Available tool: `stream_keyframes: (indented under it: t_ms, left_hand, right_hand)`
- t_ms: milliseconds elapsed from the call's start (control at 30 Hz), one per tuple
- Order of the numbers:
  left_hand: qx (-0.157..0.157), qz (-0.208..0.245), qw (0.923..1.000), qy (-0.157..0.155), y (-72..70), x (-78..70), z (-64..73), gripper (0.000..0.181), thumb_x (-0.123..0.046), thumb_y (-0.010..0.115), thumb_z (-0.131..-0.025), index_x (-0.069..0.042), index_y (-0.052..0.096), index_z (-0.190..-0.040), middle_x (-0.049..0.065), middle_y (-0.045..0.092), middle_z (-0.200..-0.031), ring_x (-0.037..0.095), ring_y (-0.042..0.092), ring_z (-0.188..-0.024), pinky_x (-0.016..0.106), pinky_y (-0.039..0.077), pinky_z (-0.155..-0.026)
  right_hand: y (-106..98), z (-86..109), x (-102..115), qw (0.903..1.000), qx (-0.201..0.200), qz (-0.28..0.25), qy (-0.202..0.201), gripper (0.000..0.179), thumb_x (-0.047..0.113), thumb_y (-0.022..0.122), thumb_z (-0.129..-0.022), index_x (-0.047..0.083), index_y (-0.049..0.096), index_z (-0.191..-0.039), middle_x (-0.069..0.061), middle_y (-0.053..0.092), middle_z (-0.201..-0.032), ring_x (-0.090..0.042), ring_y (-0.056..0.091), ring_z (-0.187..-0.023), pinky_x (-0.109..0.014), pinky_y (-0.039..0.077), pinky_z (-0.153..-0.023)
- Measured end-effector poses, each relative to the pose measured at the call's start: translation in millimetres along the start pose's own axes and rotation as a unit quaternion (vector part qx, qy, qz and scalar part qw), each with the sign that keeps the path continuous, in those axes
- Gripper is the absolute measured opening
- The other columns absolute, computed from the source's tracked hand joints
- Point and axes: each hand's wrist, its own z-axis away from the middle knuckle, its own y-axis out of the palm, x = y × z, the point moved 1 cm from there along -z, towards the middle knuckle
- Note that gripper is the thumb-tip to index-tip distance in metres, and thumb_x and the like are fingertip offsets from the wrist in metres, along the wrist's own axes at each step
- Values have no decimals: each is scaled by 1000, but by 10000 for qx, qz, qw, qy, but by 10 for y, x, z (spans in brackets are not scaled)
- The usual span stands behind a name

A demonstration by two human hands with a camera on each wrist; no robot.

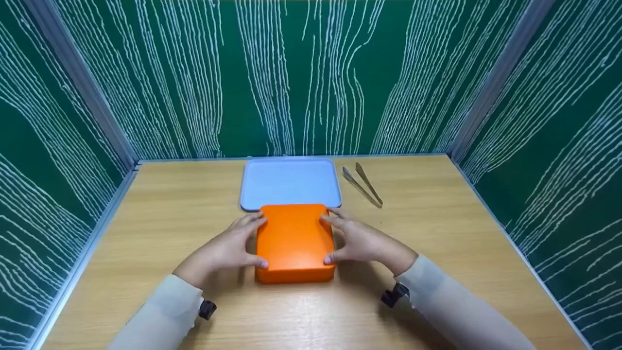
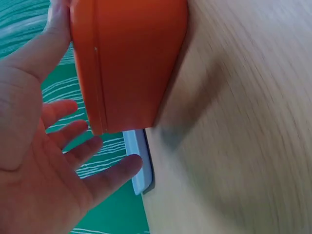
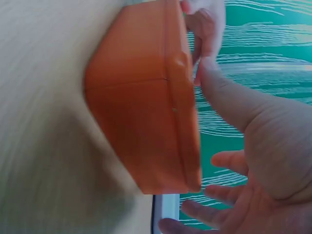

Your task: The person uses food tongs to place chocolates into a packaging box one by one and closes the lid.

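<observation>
A closed orange box (image 1: 295, 238) with rounded corners lies flat on the wooden table in front of me. In both wrist views a seam sets its lid (image 2: 87, 73) apart from the deeper body (image 3: 136, 131). My left hand (image 1: 226, 250) is at the box's left side, thumb on the near corner of the lid and fingers spread toward the far corner. On the opposite side my right hand (image 1: 362, 240) mirrors it, thumb at the near right corner. Both hands touch the lid's edges with loosely extended fingers, not curled round the box.
Just behind the box is a pale blue tray (image 1: 291, 184), very close to the box's far edge. Right of the tray lie metal tongs (image 1: 369, 183), their tips pointing away from me. Green walls (image 1: 316, 97) with white lines bound the table at the back and sides.
</observation>
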Motion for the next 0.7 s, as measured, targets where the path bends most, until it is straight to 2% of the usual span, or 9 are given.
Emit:
stream_keyframes:
  t_ms: [67, 167, 400, 567, 700]
  left_hand:
    - [127, -53, 9999, 36, -7, 14, -11, 118, -50, 99, -86, -26, 33, -181, -6, 16, -193, 33, 18, -179, 64, 29, -142]
    - [220, -100, 9997, 36, -22, 20, -29, 121, -51, 100, -86, -24, 31, -182, -5, 15, -194, 34, 17, -179, 65, 28, -142]
    - [424, -155, 9988, -190, -42, -14, -81, 131, -56, 102, -80, -25, 27, -183, -9, 12, -194, 34, 16, -180, 66, 25, -143]
    - [450, -98, 9987, -217, -53, -43, -80, 130, -55, 102, -80, -24, 28, -182, -9, 13, -194, 34, 17, -180, 67, 25, -143]
    - [415, -229, 9987, -160, -51, -6, -66, 127, -58, 100, -81, -27, 30, -182, -10, 15, -193, 33, 16, -180, 68, 27, -142]
  right_hand:
    - [5, -5, 9, 9998, 129, 156, -65, 114, 55, 99, -84, 24, 42, -178, -2, 15, -194, -42, 22, -177, -66, 31, -140]
    - [8, -40, 11, 9994, 155, 320, -40, 114, 56, 100, -82, 23, 44, -177, 0, 15, -194, -41, 22, -178, -66, 31, -141]
    - [-31, -111, 7, 9967, 408, 693, 147, 120, 68, 98, -77, 35, 42, -177, 7, 19, -193, -36, 25, -177, -66, 29, -142]
    - [-41, -110, 19, 9955, 438, 824, 175, 119, 72, 95, -76, 38, 42, -177, 9, 21, -192, -35, 28, -177, -66, 32, -141]
    - [-39, -108, 14, 9955, 475, 802, 168, 118, 72, 94, -77, 37, 42, -177, 8, 20, -192, -35, 28, -177, -66, 31, -141]
